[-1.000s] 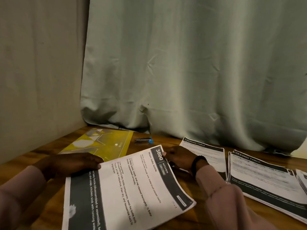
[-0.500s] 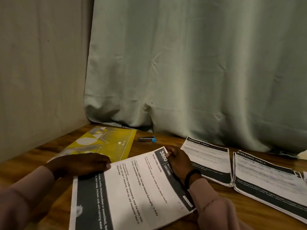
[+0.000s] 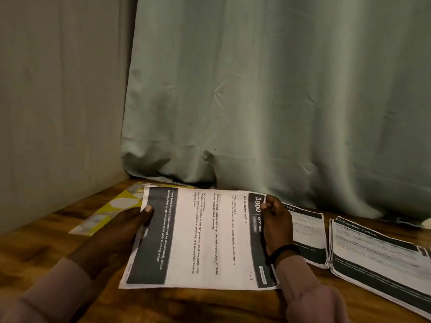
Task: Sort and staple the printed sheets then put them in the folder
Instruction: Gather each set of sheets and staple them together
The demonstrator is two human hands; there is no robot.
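Observation:
A printed set of sheets headed "3800 Kitchen, Wash baby bottle" (image 3: pixel 205 238) stands raised off the wooden table, turned sideways. My left hand (image 3: pixel 121 231) grips its left edge with the thumb on the dark band. My right hand (image 3: pixel 276 223) pinches the right edge by the "3800" header. The yellow patterned folder (image 3: pixel 112 210) lies flat behind my left hand, partly covered by the sheets. The stapler is hidden behind the raised sheets.
One printed sheet (image 3: pixel 307 238) lies right of my right hand, and a stack headed "Dressing table" (image 3: pixel 377 257) lies further right. A pale green curtain (image 3: pixel 268 101) hangs along the table's back edge and a beige wall (image 3: pixel 58 101) closes the left side.
The sheets were lying flat and angled on the table; both hands have lifted them and squared them up, and they now cover the stapler and part of the folder.

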